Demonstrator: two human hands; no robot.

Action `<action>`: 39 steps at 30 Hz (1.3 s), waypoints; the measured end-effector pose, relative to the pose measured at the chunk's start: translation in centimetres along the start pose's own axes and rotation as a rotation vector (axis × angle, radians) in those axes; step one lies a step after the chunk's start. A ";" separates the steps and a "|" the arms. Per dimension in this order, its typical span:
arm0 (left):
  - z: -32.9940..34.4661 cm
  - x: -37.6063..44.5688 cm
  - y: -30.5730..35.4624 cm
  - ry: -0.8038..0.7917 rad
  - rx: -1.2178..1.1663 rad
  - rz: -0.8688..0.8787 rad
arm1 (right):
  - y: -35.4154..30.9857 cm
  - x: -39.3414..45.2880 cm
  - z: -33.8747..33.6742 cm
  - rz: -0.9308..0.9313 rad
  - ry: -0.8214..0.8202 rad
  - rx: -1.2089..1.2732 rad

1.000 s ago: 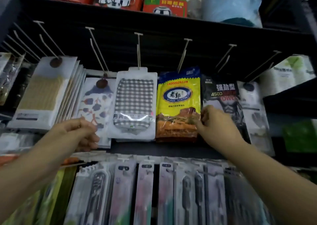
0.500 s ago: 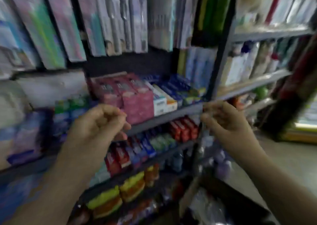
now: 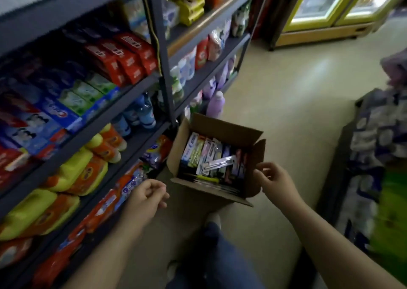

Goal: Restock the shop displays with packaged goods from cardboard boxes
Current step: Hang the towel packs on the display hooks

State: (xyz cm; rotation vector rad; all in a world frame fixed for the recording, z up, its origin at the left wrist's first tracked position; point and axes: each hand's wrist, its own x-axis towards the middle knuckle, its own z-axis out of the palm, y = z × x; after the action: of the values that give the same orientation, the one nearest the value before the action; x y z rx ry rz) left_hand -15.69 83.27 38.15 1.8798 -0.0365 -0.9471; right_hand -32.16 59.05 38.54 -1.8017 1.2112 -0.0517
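Observation:
An open cardboard box stands on the floor beside the shelf unit, its flaps spread. Inside lie several packaged toothbrushes in blister cards, packed side by side, with one lying across the top. My left hand hovers just left of the box's near flap, fingers loosely curled, holding nothing. My right hand hangs over the box's right flap, fingers loosely bent and empty.
A dark metal shelf unit on the left carries toothpaste boxes, yellow and orange detergent bags and bottles. Stacked purple-patterned packs stand on the right. Lit cooler doors are at the far end. Bare floor lies beyond the box.
The view has swung down from the hanging packets on the hooks to the floor box. My right hand let go of the yellow packet; both hands came down toward the box.

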 end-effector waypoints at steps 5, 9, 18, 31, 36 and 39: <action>4.5 8.8 -2.3 -0.090 0.133 -0.119 | 7.4 4.7 2.3 0.229 -0.032 0.018; 9.0 16.9 -4.6 -0.137 0.209 -0.197 | 11.9 11.0 6.0 0.342 -0.086 0.022; 15.8 30.6 -9.1 -0.172 0.403 -0.287 | 18.6 22.4 12.9 0.556 -0.223 -0.018; 18.6 46.7 -23.4 -0.552 1.185 -0.094 | 31.1 34.1 25.6 0.421 -0.496 -0.528; 20.1 51.1 -28.3 -0.641 1.400 -0.098 | 34.9 38.2 28.9 0.254 -0.538 -0.714; 21.2 52.3 -30.2 -0.689 1.438 -0.085 | 36.6 39.1 30.3 0.295 -0.586 -0.640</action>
State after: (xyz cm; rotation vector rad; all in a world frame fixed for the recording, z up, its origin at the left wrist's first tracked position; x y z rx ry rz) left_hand -3.56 61.09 -20.69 2.6261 -1.3695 -1.8504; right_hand -23.04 47.26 -21.14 -1.9271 1.1007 1.0634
